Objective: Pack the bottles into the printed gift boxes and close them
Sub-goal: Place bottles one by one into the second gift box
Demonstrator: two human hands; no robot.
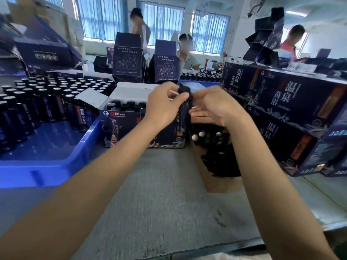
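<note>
Holding bottle (186, 102) upright over gift box (122, 126) at 12 o'clock: L hand (165, 106) pinches cap, R hand (217, 107) steadies side (grip unclear), prob. aligning w/ free slot.

Dark navy gift boxes (131, 126) with pale printed figures, black-capped bottles (185, 102), a bright blue tray (56, 166).

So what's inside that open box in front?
The open box holds upright bottles, only dark caps showing. The left hand, gripping one bottle, hides its right side.

Head view: looks forward-down, close over table (159, 194).
</note>
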